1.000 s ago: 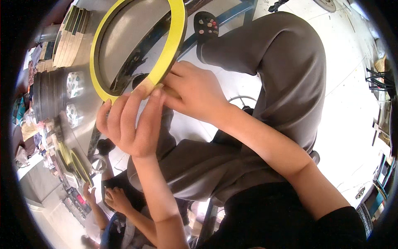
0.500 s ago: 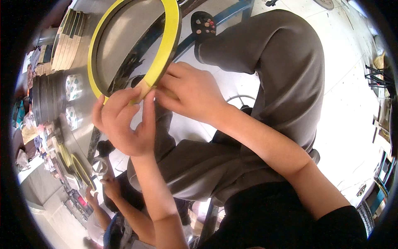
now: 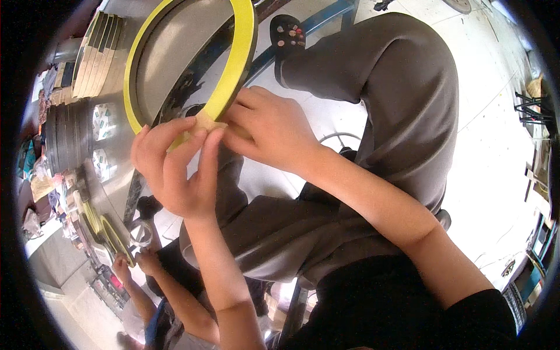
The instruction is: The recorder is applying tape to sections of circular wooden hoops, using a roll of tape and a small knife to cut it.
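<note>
A large ring [image 3: 242, 49] with a bright yellow face and a dark inner wall stands tilted at the upper left, over the table edge. Its lower rim is between my hands. A short tan strip that looks like tape [image 3: 209, 121] lies across that rim, one end sticking out to the right. My left hand [image 3: 175, 166] has thumb and forefinger closed on the strip, the other fingers bent along the rim. From the right, my right hand [image 3: 271, 128] grips the ring; its fingertips are partly hidden behind the rim.
The grey table [image 3: 131, 58] bears a stack of tan-edged rings [image 3: 96, 55] and a stack of dark rings [image 3: 67, 140]. At the lower left, a co-worker's hands [image 3: 134, 265] touch another yellow ring [image 3: 114, 236]. A blue metal frame [image 3: 326, 20] stands beyond my knee.
My left thumb and fingers have shifted slightly at the rim, and the strip's end now sticks out more. My right hand stays put. The co-worker's hands have moved onto their yellow ring.
</note>
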`<state>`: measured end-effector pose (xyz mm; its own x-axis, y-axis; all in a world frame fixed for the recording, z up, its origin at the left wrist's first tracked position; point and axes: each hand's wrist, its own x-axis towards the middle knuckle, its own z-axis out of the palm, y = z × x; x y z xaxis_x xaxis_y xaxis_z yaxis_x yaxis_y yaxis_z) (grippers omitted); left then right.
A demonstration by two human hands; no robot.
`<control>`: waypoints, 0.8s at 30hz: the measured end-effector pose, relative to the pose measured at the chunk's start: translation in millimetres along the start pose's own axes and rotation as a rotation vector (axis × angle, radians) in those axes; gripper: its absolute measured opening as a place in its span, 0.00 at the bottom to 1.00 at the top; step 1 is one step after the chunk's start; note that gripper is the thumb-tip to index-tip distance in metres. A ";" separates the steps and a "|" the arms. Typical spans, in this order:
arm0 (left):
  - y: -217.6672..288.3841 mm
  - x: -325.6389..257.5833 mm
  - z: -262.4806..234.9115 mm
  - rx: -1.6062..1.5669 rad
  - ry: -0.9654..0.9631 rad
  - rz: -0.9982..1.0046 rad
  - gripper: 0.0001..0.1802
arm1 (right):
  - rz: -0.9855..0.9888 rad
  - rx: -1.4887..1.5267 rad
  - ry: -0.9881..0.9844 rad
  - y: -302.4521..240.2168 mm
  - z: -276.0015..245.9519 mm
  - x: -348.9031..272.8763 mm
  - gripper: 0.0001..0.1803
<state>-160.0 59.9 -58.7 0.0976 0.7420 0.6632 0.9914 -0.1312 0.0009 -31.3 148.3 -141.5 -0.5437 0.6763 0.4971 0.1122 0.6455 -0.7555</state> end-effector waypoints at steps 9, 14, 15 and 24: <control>11.7 1.2 3.3 0.263 0.001 0.075 0.15 | -0.006 -0.010 0.024 1.4 -0.5 -0.5 0.13; 4.2 4.2 -2.5 0.059 0.064 0.018 0.10 | -0.009 -0.003 0.042 2.1 3.9 0.6 0.13; 3.7 3.7 -3.1 0.061 0.063 0.019 0.10 | -0.016 -0.003 0.051 1.5 4.6 1.2 0.13; 10.4 5.1 -13.4 0.058 0.073 -0.009 0.11 | -0.025 -0.021 0.078 0.8 7.2 4.0 0.13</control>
<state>-150.4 53.6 -45.3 0.0841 0.6929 0.7162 0.9958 -0.0850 -0.0347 -39.3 149.0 -143.2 -0.4803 0.6849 0.5479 0.1177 0.6693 -0.7336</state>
